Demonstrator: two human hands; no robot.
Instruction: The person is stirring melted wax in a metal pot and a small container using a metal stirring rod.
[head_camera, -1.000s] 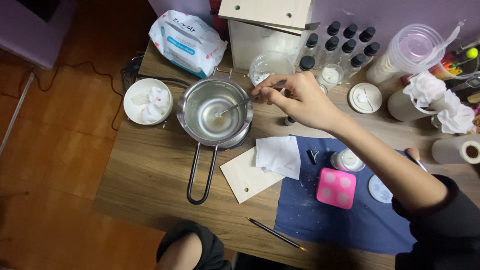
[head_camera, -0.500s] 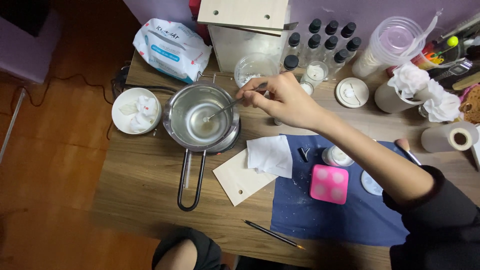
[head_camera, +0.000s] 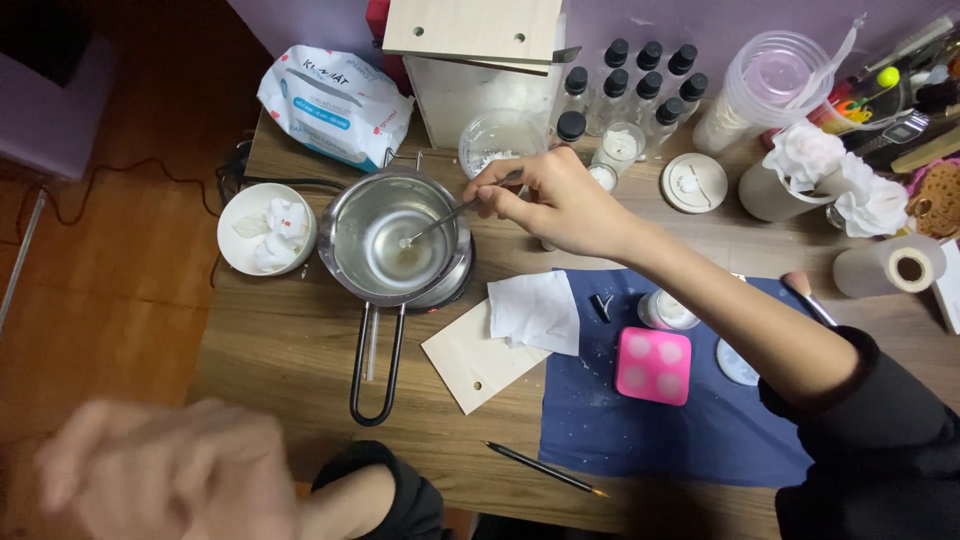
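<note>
steel spoon (head_camera: 440, 222) we pinch in our right hand (head_camera: 560, 200), its long axis slanting down-left into the pot (head_camera: 395, 240), while our blurred left hand (head_camera: 170, 470), fingers unclear, is far below.

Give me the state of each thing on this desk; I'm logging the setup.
Metal pot: holds clear liquid, spoon tip in it.
Spoon: pinched by right hand.
Left hand: blurred, holding nothing visible.
White bowl: holds crumpled tissue.
Pink mould: cavities filled.
Dropper bottles: capped, upright.
</note>
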